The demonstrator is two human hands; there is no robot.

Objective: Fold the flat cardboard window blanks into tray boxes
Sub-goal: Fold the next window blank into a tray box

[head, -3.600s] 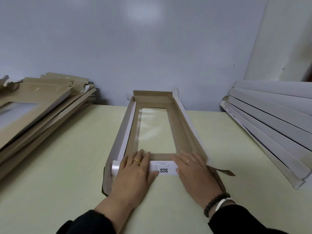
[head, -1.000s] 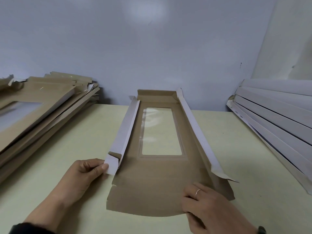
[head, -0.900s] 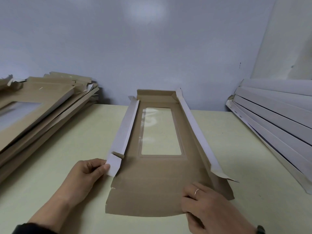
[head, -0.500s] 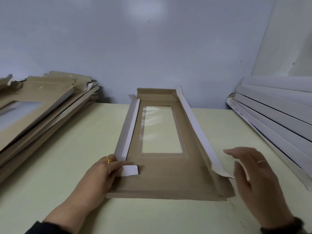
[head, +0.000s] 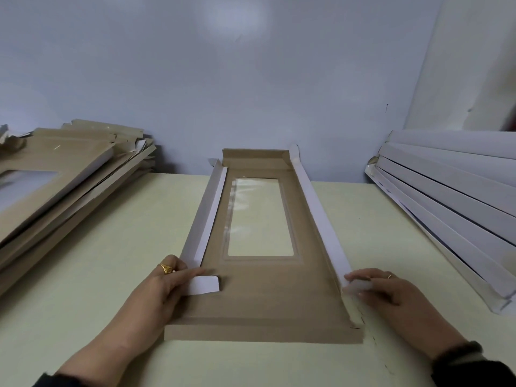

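blank on worktop: one window blank [head: 262,300]
left hand [head: 164,289]: fingers pinch its left corner tab [head: 203,285]
right hand [head: 391,291]: fingers pinch right tab [head: 358,286]

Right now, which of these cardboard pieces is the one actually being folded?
The blank lying in the middle of the table, side walls raised, with both hands at its near corners. The stacks at left and right lie untouched.

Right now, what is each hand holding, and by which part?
Left hand pinches the blank's near-left corner tab; right hand grips its blurred near-right tab.
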